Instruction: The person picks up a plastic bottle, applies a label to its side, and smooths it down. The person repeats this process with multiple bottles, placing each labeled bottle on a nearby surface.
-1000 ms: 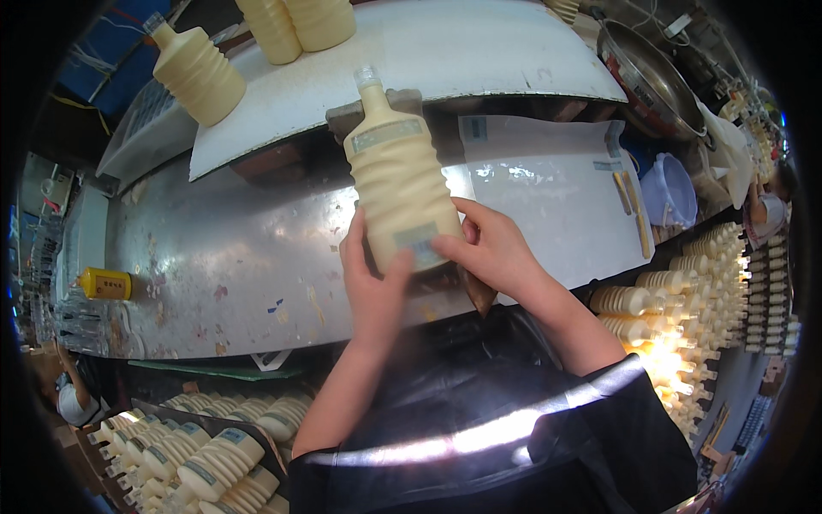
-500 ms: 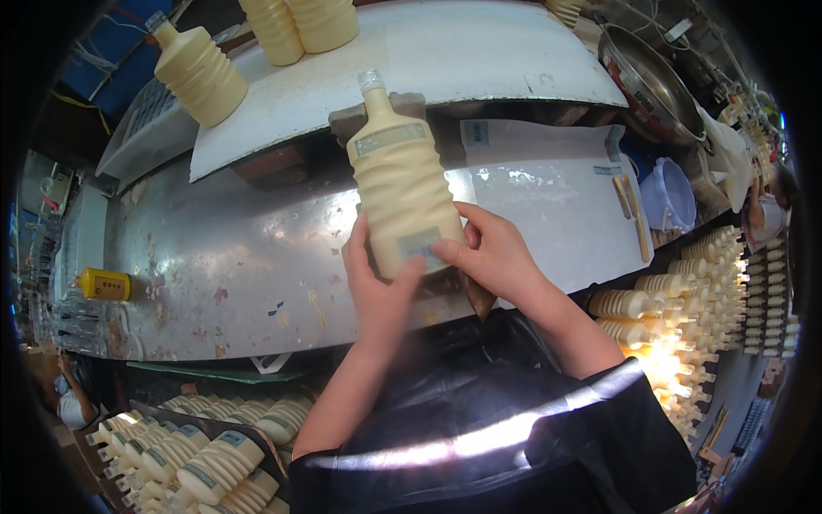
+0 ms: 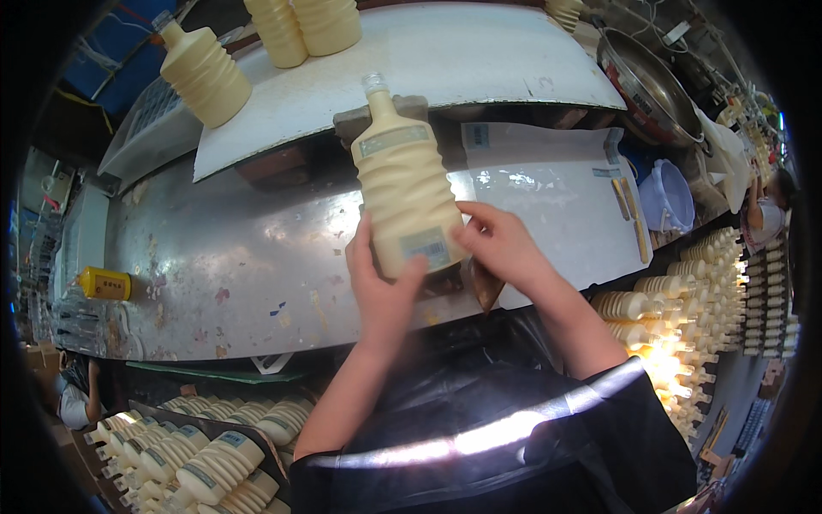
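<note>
A cream-yellow bottle (image 3: 404, 188) with wavy ribbed sides and a clear threaded neck lies tilted over the bench, neck pointing away from me. Its neck end rests at a grey-brown block (image 3: 413, 108). Two bluish labels show on its front: an upper label (image 3: 394, 140) and a lower label (image 3: 425, 247). My left hand (image 3: 383, 287) is closed on the bottle's lower left side, thumb across the bottom of the lower label. At the lower right edge, my right hand (image 3: 505, 250) grips the side with curled fingers, its thumb by the label's edge; some fingertips are hidden.
Under my right hand is a brown wedge-shaped piece (image 3: 485, 284). White sheet with labels (image 3: 548, 188) lies to the right, beside a lilac bucket (image 3: 668, 197). Similar bottles (image 3: 205, 77) stand on the raised white board (image 3: 479, 51); several more lie low on both sides. A yellow container (image 3: 104, 283) sits left.
My right thumb has slid off the lower label toward the bottle's right edge, uncovering more of the label. The left hand keeps its hold on the bottle.
</note>
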`<state>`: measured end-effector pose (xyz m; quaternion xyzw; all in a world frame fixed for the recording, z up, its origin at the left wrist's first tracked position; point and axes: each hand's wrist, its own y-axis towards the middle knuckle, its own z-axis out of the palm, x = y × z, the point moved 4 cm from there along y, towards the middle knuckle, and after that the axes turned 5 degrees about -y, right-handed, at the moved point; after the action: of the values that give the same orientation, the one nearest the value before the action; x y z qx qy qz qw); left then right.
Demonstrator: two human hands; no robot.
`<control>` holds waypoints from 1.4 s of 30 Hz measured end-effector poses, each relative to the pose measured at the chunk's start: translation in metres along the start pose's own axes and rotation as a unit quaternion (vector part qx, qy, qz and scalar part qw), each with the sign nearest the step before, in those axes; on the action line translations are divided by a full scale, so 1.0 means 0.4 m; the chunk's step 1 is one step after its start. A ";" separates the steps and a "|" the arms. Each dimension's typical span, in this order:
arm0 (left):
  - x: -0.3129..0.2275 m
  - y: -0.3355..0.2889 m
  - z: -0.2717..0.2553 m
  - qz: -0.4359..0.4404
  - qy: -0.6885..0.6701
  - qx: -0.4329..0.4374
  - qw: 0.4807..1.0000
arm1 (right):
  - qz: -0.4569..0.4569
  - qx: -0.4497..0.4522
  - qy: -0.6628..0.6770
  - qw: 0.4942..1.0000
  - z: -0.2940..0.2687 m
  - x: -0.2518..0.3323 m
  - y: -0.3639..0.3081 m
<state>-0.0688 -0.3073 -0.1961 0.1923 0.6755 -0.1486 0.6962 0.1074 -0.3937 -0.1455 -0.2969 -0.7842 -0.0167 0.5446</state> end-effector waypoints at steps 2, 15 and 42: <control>0.000 -0.001 -0.003 0.010 0.013 -0.002 1.000 | -0.004 -0.021 0.121 0.992 -0.035 -0.004 0.014; 0.032 0.004 -0.022 0.027 -0.035 -0.021 0.999 | -0.511 -0.203 -0.264 0.792 0.019 0.133 -0.101; 0.040 0.048 -0.026 -0.022 -0.121 -0.040 0.992 | -0.557 -0.134 -0.285 0.768 0.088 0.097 -0.188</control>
<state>-0.0685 -0.2848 -0.2111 0.1294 0.5955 -0.1589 0.7768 0.0322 -0.4259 -0.1039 0.1310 -0.9210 -0.3367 0.1455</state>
